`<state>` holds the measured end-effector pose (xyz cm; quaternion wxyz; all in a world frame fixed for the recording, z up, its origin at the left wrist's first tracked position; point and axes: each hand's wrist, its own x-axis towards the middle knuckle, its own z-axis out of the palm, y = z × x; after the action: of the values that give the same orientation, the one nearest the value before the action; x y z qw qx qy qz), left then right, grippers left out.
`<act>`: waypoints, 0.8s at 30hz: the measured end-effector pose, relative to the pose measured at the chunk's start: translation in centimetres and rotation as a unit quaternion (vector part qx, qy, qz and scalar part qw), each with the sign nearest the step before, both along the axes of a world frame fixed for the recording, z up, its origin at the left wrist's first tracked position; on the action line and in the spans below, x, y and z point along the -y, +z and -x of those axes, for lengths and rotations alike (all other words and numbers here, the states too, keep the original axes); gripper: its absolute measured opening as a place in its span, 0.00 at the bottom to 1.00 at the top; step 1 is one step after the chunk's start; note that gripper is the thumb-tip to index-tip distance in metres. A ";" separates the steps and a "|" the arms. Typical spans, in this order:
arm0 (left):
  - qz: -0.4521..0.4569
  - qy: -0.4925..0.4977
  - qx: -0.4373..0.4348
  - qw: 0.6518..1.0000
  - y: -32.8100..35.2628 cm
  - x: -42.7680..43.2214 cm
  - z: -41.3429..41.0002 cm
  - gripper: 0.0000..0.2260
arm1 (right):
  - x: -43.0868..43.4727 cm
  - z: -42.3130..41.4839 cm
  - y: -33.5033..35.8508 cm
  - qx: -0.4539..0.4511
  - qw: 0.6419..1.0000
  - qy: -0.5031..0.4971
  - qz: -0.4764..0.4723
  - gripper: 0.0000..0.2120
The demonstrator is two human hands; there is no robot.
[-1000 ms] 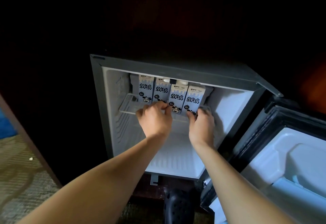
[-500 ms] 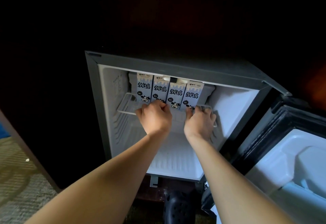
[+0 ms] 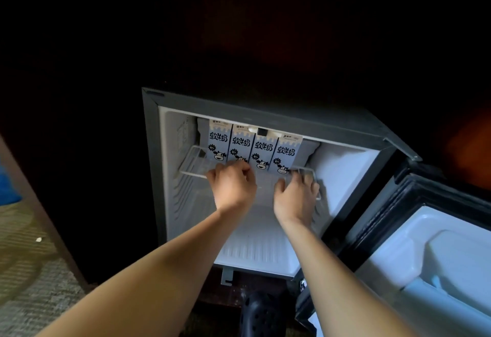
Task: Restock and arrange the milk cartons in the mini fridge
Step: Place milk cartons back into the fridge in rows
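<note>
Several blue-and-white milk cartons [image 3: 263, 148] with a cow print stand upright in a tight row on the white wire shelf [image 3: 191, 162] high inside the open mini fridge [image 3: 151, 156]. My left hand [image 3: 233, 188] is at the shelf's front rail under the second carton, its fingers curled over the rail and its knuckles against the cartons' bases. Just below the rightmost carton, my right hand [image 3: 295, 196] hooks its fingers over the right end of the same rail.
The fridge door [image 3: 430, 246] hangs open at the right, its white inner liner facing me. Below the shelf lies the ribbed white fridge floor [image 3: 255, 246]. A dark perforated shoe [image 3: 263, 315] is under the fridge front, and patterned carpet [image 3: 32, 283] at left.
My right hand slid right from the last carton's base to the shelf rail's end. My left hand stayed at the rail. The cartons look more evenly lined up.
</note>
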<state>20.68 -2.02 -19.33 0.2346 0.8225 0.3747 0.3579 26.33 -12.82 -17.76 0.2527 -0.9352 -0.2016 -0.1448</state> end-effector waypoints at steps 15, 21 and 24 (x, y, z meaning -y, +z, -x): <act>-0.070 -0.253 -0.336 0.904 9.4 1.2 18.4 0.28 | 4.6 12.7 9.1 -0.196 0.927 0.292 0.131 0.29; -0.094 -0.218 -0.384 0.892 13.8 0.3 29.9 0.28 | 3.7 21.3 13.3 -0.178 0.903 0.359 0.157 0.30; -0.104 -0.184 -0.382 0.900 15.8 -0.9 35.7 0.29 | 2.4 25.6 14.8 -0.147 0.880 0.417 0.176 0.30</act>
<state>-15.04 -1.13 -3.56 0.0479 0.9701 0.2381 0.0035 0.78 -15.22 -2.99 0.1476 -0.8042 -0.5556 0.1507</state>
